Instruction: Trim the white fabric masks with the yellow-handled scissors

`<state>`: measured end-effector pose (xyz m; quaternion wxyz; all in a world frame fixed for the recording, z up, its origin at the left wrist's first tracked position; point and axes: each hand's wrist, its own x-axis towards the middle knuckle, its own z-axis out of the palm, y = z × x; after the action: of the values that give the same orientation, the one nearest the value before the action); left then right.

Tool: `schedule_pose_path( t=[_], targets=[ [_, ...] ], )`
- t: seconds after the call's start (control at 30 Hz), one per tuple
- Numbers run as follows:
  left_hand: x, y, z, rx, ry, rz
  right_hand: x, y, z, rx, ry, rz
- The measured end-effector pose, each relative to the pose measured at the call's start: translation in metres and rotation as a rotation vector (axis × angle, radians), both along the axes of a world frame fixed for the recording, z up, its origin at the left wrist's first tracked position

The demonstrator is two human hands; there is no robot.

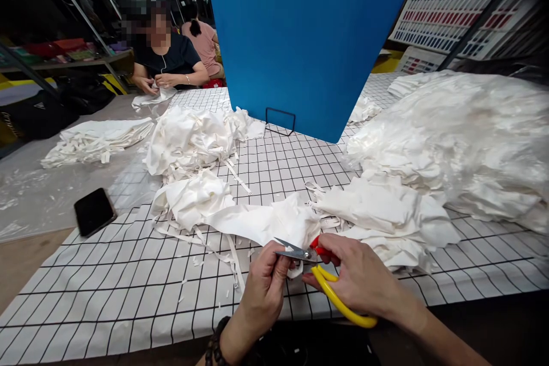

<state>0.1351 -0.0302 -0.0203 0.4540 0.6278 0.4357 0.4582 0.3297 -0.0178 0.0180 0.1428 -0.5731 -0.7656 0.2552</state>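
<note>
My right hand (355,271) grips a pair of scissors (343,303) with one yellow and one red handle. Their blades are apart and point left, close to my left fingertips. My left hand (266,280) is closed, thumb against fingers, pinching an edge of white fabric (272,220) beside the blades. That piece spreads over the table just beyond both hands. A crumpled white piece (197,197) lies at its left end, with loose strips trailing toward me. To the right rests a stack of white fabric pieces (381,211). Most of the pinched edge is hidden by my fingers.
A large blue board (295,34) stands on the checked tablecloth (128,291), by a black wire stand (280,121). Plastic-wrapped white fabric (472,131) is heaped at right. A phone (94,211) lies at left. Across the table, a person (167,63) handles white fabric; another sits behind.
</note>
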Motion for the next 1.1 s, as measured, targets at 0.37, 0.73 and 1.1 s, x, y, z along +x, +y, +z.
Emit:
schedule_pose_path(
  t=[0.37, 0.73, 1.1],
  targets=[
    [-0.004, -0.001, 0.000, -0.108, -0.029, -0.038, 0.002, 0.003, 0.000, 0.021, -0.050, 0.048],
    [-0.007, -0.002, -0.006, -0.197, -0.134, -0.074, 0.002, 0.002, -0.010, 0.057, -0.010, 0.062],
    [-0.036, 0.019, 0.004, -0.084, -0.091, 0.036, 0.047, 0.019, -0.003, -0.351, 0.445, -0.184]
  ],
)
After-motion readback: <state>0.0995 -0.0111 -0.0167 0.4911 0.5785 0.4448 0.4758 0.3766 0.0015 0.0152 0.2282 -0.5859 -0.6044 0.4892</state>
